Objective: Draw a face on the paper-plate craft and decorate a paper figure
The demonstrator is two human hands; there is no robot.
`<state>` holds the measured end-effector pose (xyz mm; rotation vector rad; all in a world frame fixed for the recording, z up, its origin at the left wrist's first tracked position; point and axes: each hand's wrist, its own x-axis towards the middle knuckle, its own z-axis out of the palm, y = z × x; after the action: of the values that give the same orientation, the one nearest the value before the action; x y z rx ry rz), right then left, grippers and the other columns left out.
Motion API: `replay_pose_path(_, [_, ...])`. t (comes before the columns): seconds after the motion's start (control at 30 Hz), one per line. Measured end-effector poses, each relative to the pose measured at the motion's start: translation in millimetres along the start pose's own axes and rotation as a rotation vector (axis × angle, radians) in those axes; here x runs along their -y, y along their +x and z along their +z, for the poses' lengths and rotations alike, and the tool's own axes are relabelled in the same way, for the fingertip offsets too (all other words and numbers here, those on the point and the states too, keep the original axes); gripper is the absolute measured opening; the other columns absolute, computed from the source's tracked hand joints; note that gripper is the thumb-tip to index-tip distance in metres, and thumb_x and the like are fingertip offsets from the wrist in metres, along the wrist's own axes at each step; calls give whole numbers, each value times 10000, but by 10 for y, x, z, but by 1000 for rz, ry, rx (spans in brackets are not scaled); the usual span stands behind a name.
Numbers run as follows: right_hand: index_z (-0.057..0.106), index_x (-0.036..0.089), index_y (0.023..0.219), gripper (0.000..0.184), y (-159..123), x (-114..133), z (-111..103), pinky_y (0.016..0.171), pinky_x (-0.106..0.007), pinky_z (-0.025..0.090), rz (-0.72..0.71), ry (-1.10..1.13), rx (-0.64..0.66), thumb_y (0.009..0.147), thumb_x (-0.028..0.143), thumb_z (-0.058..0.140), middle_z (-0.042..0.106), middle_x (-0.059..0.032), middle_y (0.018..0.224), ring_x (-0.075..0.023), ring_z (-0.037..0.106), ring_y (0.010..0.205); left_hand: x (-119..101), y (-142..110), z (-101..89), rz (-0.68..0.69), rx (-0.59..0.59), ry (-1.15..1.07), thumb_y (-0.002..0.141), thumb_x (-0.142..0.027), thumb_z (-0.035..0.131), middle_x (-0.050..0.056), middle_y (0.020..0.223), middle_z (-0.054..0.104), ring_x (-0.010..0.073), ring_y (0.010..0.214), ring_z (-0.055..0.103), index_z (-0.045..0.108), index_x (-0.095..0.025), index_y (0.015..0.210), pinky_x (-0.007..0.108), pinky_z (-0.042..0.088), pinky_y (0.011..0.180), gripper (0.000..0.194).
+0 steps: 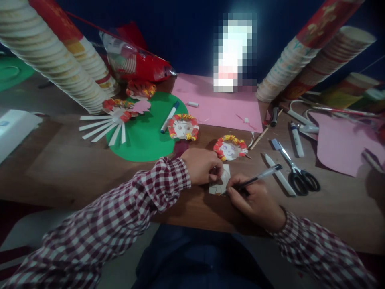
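Note:
A small white piece of paper (223, 180) with faint drawn lines lies on the table near its front edge. My right hand (255, 198) grips a clear-barrelled pen (261, 176), its lower end hidden by my fingers at the paper's right side. With fingers curled in, my left hand (203, 166) rests at the left edge of the same paper; its fingertips are partly hidden. Just beyond sits a paper face (230, 152) ringed with red and yellow wrapping. A second such face (183, 127) lies farther left, partly over a green sheet (141, 148).
Black-handled scissors (296, 172), a white pen-shaped tool (281, 176) and a marker (297, 139) lie to the right. Pink paper (207, 104) spreads at the back. Tall cup stacks (57, 60) rise at left and right (288, 56). A strip-tailed paper craft (117, 116) sits left.

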<state>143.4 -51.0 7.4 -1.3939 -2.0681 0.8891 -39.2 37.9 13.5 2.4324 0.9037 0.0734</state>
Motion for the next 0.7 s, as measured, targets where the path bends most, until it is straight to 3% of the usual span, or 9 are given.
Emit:
replay_pose_path(0.2, [547,194,795,105,-5,0,0,505,-217,393,39,-77,-81,862,249,488,560,20,596,-117,527,527,-4,7,-5,-3,11,6,704,-337,699,-48,793,629,111,721,575,694,-286,777,226,291,531,90])
replay_pose_path(0.7, [559,198,780,112,28,55,14,564,-215,448,-13,-81,-87,861,204,482,618,0,658,-128,592,581,-12,-6,-37,7,29,-9,716,-301,670,-46,804,632,117,722,577,689,-287,778,227,300,537,66])
